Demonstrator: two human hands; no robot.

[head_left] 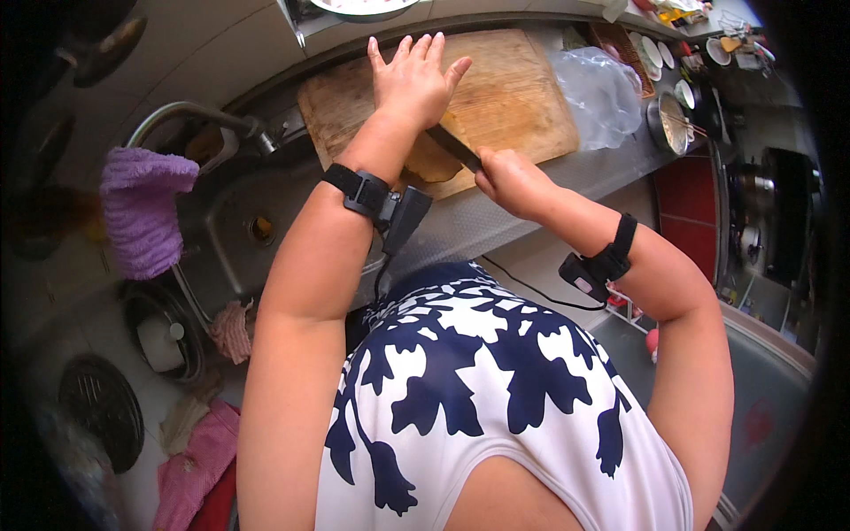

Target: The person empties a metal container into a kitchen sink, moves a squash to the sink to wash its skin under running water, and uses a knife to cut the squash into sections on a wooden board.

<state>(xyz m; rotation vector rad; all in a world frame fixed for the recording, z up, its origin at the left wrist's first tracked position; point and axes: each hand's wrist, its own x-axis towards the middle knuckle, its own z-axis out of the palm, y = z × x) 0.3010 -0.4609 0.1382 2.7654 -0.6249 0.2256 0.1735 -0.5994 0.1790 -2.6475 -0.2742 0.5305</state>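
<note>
A worn wooden cutting board (522, 97) lies on the metal counter in front of me. Over its left half my left hand (412, 87) is stretched out, palm down, fingers spread and holding nothing. My right hand (513, 183) is wrapped around the handle of a dark-bladed knife (453, 147) at the board's near edge. The blade points up and left, toward my left wrist, which hides its far end. Beside the blade, a flat yellow-brown piece (434, 165) rests on the board, partly covered by my left forearm; its kind is unclear.
Left of the board are a metal sink (235, 243) and a curved faucet (186, 108) with a purple towel (146, 212) hung on it. A clear plastic bag (598, 97) touches the board's right side. Farther right stands a pot (666, 124) with chopsticks, near several dishes.
</note>
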